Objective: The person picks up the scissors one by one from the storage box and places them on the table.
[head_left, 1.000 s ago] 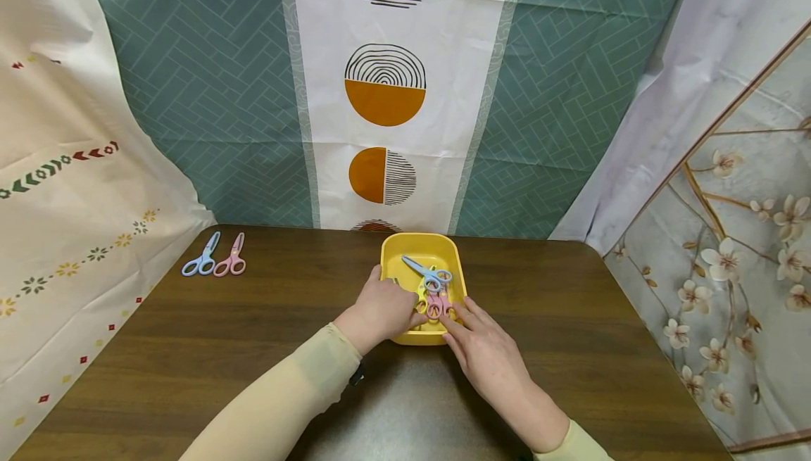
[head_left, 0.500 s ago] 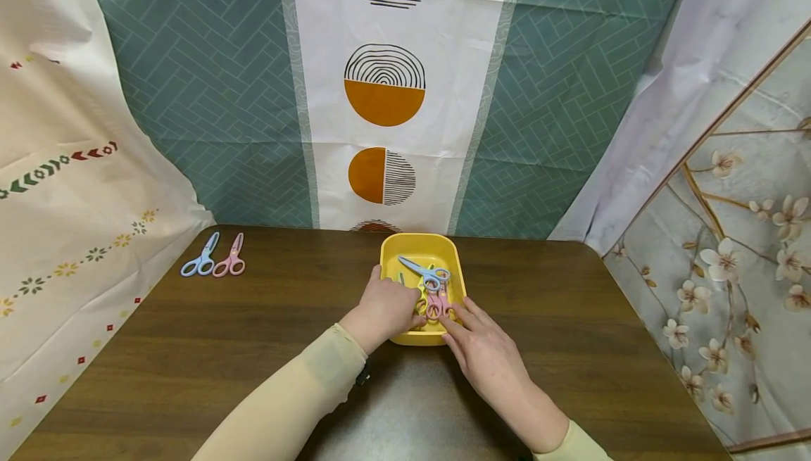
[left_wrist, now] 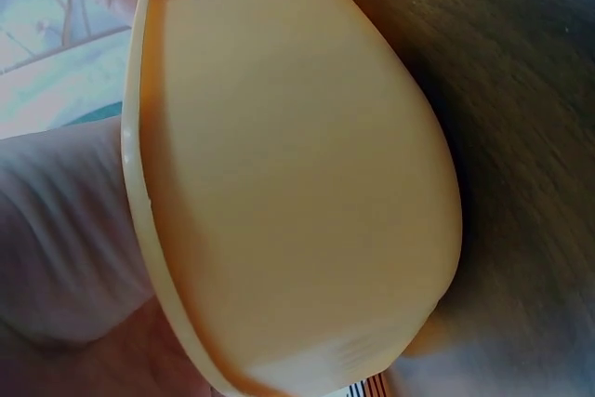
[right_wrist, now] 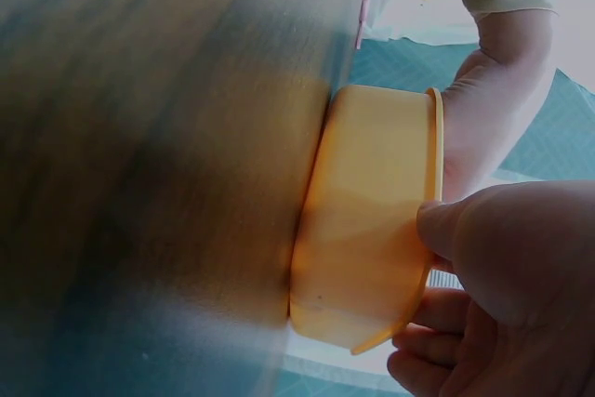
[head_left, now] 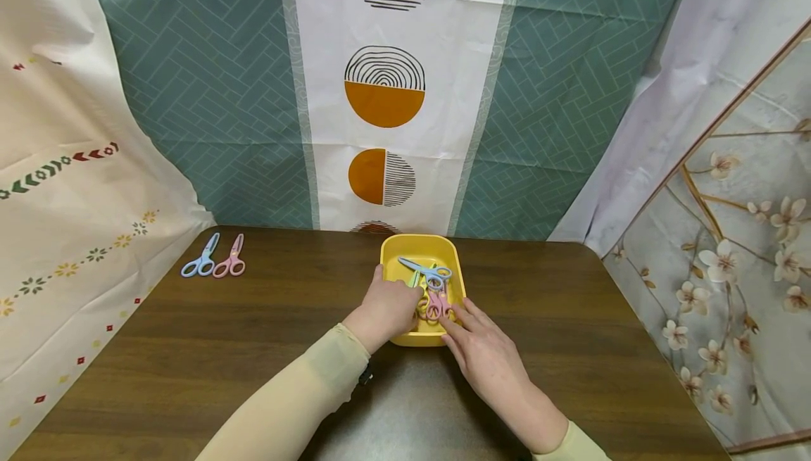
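A shallow yellow tray (head_left: pixel 423 339) stands on the table with several children's scissors inside. Blue scissors (head_left: pixel 434 275) lie on top of the pile, above pink scissors (head_left: pixel 434 308) and partly covered yellow ones. My left hand (head_left: pixel 388 310) reaches over the tray's left edge and holds green scissors (head_left: pixel 414 279); its fingertips and the handles are hidden, and only the green blades show past the knuckles. My right hand (head_left: pixel 491 359) grips the tray's near right corner. In the right wrist view, the thumb (right_wrist: pixel 439 227) presses the outer wall by the rim.
Another pair of blue scissors (head_left: pixel 201 255) and another pink pair (head_left: pixel 231 257) lie side by side at the table's far left. Patterned cloth (head_left: pixel 386 102) hangs behind the brown wooden table (head_left: pixel 304 257), with more cloth at both sides.
The green blades have shifted right inside the tray and show more now. My left hand has moved slightly right, and the blue scissors on top have shifted a little. My right hand stays put.
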Available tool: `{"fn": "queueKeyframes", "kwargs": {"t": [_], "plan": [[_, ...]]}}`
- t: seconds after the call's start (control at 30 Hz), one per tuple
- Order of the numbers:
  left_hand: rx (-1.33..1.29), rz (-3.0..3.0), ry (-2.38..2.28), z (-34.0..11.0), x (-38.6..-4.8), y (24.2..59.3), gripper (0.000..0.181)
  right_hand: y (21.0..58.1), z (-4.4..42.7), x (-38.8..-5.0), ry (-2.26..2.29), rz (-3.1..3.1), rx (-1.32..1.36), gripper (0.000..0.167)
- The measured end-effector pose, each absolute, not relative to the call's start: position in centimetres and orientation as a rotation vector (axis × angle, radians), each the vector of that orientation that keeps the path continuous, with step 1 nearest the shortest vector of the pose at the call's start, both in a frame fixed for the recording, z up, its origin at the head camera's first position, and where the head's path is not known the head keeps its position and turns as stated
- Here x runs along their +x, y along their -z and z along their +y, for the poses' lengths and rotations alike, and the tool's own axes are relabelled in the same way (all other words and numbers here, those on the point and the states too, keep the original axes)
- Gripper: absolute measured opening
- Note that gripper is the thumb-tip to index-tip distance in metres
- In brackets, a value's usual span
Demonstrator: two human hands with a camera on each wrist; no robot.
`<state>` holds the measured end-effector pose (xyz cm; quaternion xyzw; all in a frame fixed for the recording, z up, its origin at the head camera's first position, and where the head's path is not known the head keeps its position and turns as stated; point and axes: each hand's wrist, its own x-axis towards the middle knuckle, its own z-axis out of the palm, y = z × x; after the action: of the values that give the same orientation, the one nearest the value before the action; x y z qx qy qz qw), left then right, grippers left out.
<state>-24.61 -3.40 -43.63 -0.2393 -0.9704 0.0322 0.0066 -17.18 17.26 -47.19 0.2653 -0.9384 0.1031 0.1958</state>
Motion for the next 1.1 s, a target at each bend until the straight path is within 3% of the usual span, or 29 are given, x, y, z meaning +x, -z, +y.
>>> {"fn": "queueKeyframes", "kwargs": {"t": [0.53, 1.1], "plan": [[-0.770, -2.939, -0.096, -3.7, -24.6, 43.6, 0.020, 47.1, 17.2, -17.3, -0.291, -2.613, 0.756, 0.038], [-0.753, -2.784, -0.010, -4.8, -23.1, 42.9, 0.026, 47.1, 17.2, -17.2, -0.279, -2.646, 0.740, 0.039]]}}
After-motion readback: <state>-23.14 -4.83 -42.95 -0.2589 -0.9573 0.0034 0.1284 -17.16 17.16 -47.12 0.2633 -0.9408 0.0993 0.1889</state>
